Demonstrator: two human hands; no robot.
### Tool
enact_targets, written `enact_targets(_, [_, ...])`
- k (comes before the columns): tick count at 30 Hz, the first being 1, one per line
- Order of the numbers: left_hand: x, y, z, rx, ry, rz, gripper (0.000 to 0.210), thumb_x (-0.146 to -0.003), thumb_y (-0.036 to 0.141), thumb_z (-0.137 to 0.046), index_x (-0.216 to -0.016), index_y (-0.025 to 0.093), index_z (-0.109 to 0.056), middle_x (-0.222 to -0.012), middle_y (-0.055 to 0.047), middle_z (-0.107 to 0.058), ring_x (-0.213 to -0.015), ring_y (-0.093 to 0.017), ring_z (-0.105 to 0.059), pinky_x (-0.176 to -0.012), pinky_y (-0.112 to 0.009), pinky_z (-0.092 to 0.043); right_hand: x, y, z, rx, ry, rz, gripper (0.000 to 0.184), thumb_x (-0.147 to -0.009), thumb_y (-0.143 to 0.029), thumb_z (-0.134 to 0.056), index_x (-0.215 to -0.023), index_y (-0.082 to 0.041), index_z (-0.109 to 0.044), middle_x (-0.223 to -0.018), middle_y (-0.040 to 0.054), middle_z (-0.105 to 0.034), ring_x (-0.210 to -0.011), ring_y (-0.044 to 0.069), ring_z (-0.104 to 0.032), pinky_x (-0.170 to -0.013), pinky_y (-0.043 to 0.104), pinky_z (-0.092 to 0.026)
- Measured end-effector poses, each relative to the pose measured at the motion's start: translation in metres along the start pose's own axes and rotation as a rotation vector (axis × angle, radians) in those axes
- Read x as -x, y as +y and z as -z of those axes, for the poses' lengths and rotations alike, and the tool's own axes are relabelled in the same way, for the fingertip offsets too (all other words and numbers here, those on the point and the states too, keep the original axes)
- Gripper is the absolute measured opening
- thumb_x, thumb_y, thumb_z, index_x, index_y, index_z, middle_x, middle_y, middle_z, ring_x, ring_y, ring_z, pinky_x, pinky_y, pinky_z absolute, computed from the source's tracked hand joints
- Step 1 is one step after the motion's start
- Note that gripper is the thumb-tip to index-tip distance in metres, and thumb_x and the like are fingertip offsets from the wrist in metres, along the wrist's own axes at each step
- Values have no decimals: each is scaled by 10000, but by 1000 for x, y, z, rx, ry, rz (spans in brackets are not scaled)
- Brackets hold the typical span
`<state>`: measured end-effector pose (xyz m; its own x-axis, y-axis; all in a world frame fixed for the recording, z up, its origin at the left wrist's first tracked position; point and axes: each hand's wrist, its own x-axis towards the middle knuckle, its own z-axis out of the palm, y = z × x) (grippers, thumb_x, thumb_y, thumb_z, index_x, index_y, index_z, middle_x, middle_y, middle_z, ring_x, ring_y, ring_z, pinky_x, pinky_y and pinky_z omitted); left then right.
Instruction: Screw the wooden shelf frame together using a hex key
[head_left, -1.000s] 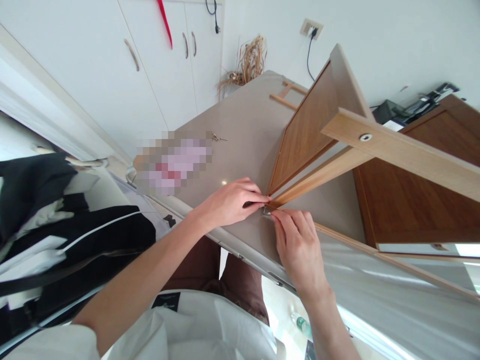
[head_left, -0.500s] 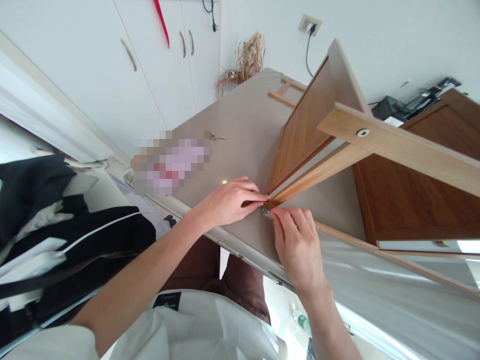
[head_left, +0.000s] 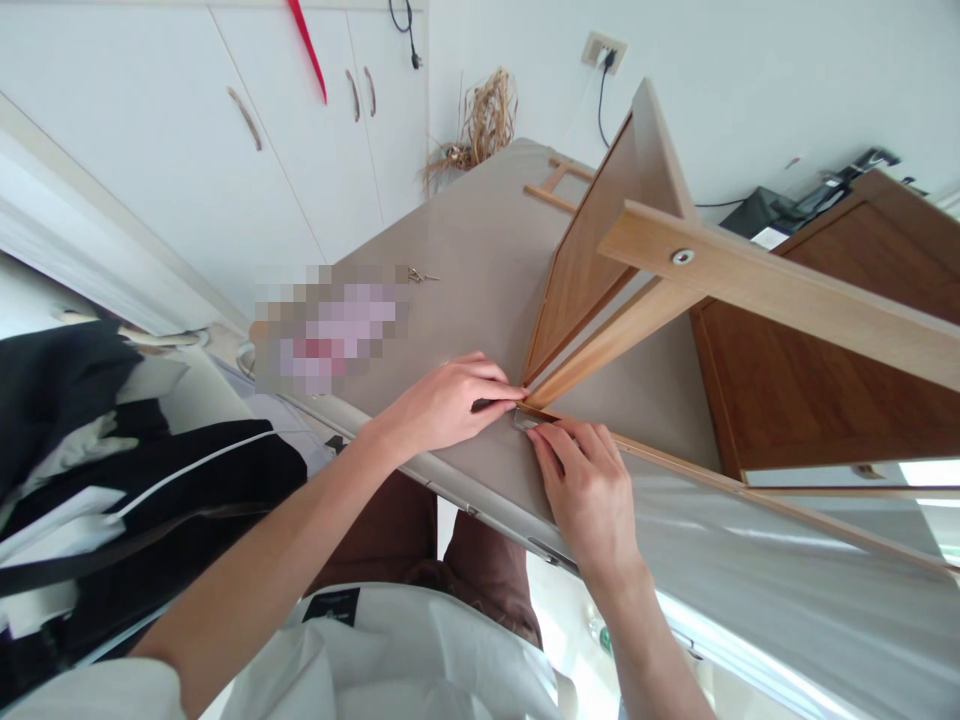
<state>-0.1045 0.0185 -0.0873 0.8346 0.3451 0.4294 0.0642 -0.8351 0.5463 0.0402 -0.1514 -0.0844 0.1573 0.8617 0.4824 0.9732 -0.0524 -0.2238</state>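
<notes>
A wooden frame (head_left: 600,345) with panelled sides stands tilted on the table, its lower corner close to the front edge. At that corner, my left hand (head_left: 457,405) pinches the wood between thumb and fingers. My right hand (head_left: 589,480) is closed just to the right, its fingertips on a small shiny bent metal hex key (head_left: 523,421) set against the joint. The tip of the key is hidden at the wood. A metal bolt head (head_left: 682,257) shows in the frame's upper bar.
A few loose screws (head_left: 420,275) lie on the grey table (head_left: 472,230), right of a pixelated object (head_left: 330,335). A small wooden piece (head_left: 556,188) lies at the far end. Brown wooden panels (head_left: 825,370) are at the right, and dark clothes (head_left: 210,500) at the left.
The view has shifted slightly, so the frame appears further left. My right fingers have turned a little around the hex key; my left hand keeps its place at the corner.
</notes>
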Motion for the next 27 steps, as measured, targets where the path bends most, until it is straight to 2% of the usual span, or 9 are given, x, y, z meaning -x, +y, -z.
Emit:
enact_targets(6, [0, 0, 0, -3, -9, -2, 241, -988, 240, -573, -1146, 237, -754, -981, -48, -742, -971, -178, -644, -874, -318, -545, 0, 0, -2, -70, -10, -23, 104, -993, -222, -576, -971, -193, -674, -956, 64, -685, -882, 198, -580, -854, 364, -502])
enact_targets(11, [0, 2, 1, -4, -15, 10, 238, -989, 233, -569, -1137, 231, -755, -970, -44, -740, -967, -180, -637, -864, -319, -540, 2, 0, -3, -118, -36, -67, 166, -992, -250, -575, -1110, -194, -679, -1027, 78, -671, -933, 209, -582, -904, 394, -503])
enact_targets(14, [0, 2, 2, -4, -20, 17, 240, -993, 239, -563, -1134, 226, -757, -968, -43, -739, -960, -178, -634, -860, -318, -538, 2, -1, -4, -143, -45, -88, 170, -1000, -226, -549, -1092, -205, -691, -1011, 75, -657, -925, 201, -576, -885, 380, -507])
enact_targets(21, [0, 0, 0, 3, -14, 4, 245, -995, 253, -561, -1143, 237, -755, -980, -47, -740, -973, -176, -637, -872, -320, -545, -2, -5, -2, -73, -17, -52, 164, -1001, -169, -519, -1032, -199, -678, -981, 76, -652, -865, 198, -533, -831, 367, -496])
enact_targets(27, [0, 1, 0, 8, 0, 1, 248, -996, 262, -559, -1146, 248, -755, -977, -49, -743, -967, -179, -647, -871, -319, -551, 1, -7, 4, -107, -45, -12, 166, -997, -145, -513, -1072, -210, -646, -1029, 70, -675, -959, 213, -577, -916, 403, -489])
